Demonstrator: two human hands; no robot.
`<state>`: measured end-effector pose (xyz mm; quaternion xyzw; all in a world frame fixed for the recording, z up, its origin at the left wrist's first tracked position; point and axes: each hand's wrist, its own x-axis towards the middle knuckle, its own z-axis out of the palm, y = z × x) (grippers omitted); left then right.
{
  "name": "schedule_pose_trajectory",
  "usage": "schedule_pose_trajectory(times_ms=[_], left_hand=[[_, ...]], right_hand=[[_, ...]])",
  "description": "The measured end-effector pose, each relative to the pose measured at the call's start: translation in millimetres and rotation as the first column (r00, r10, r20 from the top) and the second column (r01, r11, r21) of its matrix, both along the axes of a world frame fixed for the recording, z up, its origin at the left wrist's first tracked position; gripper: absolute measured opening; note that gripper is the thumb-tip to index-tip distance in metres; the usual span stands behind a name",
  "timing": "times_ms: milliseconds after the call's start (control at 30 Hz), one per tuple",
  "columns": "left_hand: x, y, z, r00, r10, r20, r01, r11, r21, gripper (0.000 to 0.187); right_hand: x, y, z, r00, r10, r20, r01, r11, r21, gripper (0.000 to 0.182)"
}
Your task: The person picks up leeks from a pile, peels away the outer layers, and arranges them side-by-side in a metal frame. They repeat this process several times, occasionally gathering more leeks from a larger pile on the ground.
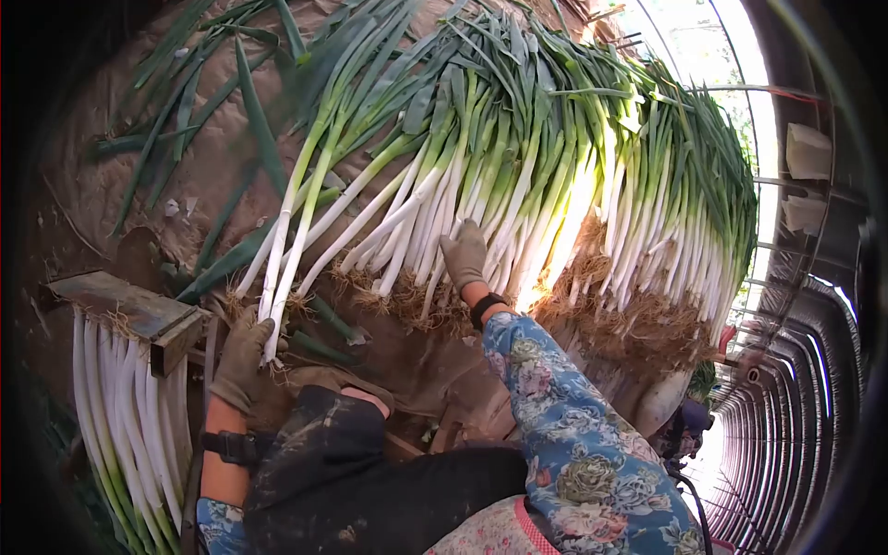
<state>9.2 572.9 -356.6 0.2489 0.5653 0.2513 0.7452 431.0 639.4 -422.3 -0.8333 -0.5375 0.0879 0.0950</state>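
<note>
Your L grip (242, 361), gloved, is nearly closed, fingers curled round the root-end of a few long leeks (287, 250), thumb against the white stalks. These lie at the near L edge of the row, roots toward you, green tops pointing away, w/ a bit of stem showing past your thumb.

Your R grip (465, 254), also gloved, is partly open, finger and thumb a little apart, resting on white stalks in the big leek pile (555, 166); can't tell if it has hold of any. The pile runs from center to the R, side by side, roots nearest you, green leaves at the far end.

Loose green leaves (259, 120) are scattered on the brown ground sheet (139, 194), upper L. Lower L, there's a worn metal-edged block (129, 305) w/ another leek bunch (129, 416) just below it, roots up against the block, greener parts toward the bottom. Your dark trousers (351, 472) are btwn your arms, L of your R flowered sleeve (573, 407).
</note>
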Motion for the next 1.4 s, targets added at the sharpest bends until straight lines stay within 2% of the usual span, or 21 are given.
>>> schedule_pose_trajectory(times_ms=[67,100,200,300,400,433,533,567,667,700,800,833,933,1067,1133,1167,1267,1300,1400], left_hand=[[4,0,1,0.999,-0.044,-0.022,0.045,0.999,0.026,0.021],[6,0,1,0.999,-0.033,-0.005,0.033,0.999,0.02,0.021],[12,-2,2,1.0,-0.008,0.027,0.008,1.0,-0.013,0.02],[14,2,10,1.0,-0.015,0.012,0.015,0.999,-0.029,0.021],[9,-2,9,1.0,-0.019,-0.01,0.019,1.0,0.007,0.022],[8,-4,5,1.0,-0.011,-0.007,0.011,1.0,0.011,0.022],[7,-5,2,1.0,0.012,0.022,-0.012,1.0,0.001,0.023],[8,-4,2,0.999,0.02,0.036,-0.019,1.0,-0.005,0.023],[10,-8,-7,0.998,0.043,0.049,-0.04,0.998,-0.058,0.025],[13,-5,-2,0.999,0.016,0.045,-0.014,0.999,-0.039,0.026],[17,-6,3,1.0,0.026,0.016,-0.025,0.997,-0.069,0.028],[17,-5,5,0.999,0.027,0.03,-0.025,0.997,-0.068,0.027],[15,-6,-2,0.996,0.029,0.082,-0.027,0.999,-0.027,0.024],[15,-8,-4,0.995,0.056,0.078,-0.053,0.998,-0.045,0.02],[17,-7,6,0.993,0.071,0.094,-0.068,0.997,-0.032,0.019],[17,-6,10,0.993,0.077,0.092,-0.074,0.997,-0.037,0.018],[13,-7,12,0.994,0.077,0.078,-0.075,0.997,-0.031,0.018],[11,-7,15,0.992,0.091,0.089,-0.09,0.996,-0.018,0.019],[3,-9,13,1.0,0.02,0.023,-0.022,0.998,0.063,0.021]], right_hand=[[-15,5,-1,0.994,-0.109,-0.028,0.11,0.994,0.019,0.064],[-15,7,2,0.945,-0.25,-0.211,0.255,0.967,-0.006,0.066],[-9,2,1,0.944,-0.197,-0.264,0.204,0.979,-0.002,0.071],[-12,0,3,0.939,-0.233,-0.254,0.212,0.971,-0.106,0.077],[-19,-6,1,0.999,-0.038,-0.003,0.037,0.987,-0.155,0.082],[-14,-7,4,0.999,0.0,0.04,0.007,0.985,-0.174,0.078],[-14,-5,24,0.888,0.222,0.403,-0.206,0.975,-0.084,0.067],[-15,-3,43,0.783,0.394,0.482,-0.437,0.899,-0.026,0.049],[-15,8,21,0.666,0.683,0.299,-0.661,0.727,-0.187,0.036],[-15,13,3,0.622,0.699,0.352,-0.676,0.707,-0.208,0.027],[-11,41,-3,0.402,0.901,0.162,-0.804,0.432,-0.408,0.023],[-7,45,1,0.324,0.935,0.146,-0.834,0.355,-0.423,0.022],[3,71,16,0.092,0.996,0.012,-0.819,0.083,-0.568,0.023],[-12,76,3,0.047,0.999,0.006,-0.721,0.038,-0.691,0.018],[-19,77,1,0.042,0.999,-0.011,-0.625,0.018,-0.781,0.019],[-24,80,1,0.042,0.999,-0.03,-0.513,-0.004,-0.858,0.021],[-27,84,24,-0.033,0.998,-0.062,-0.505,-0.07,-0.86,0.022],[-29,82,33,-0.019,0.999,-0.043,-0.563,-0.046,-0.825,0.015],[-31,76,69,-0.087,0.994,0.059,-0.873,-0.048,-0.485,0.008]])
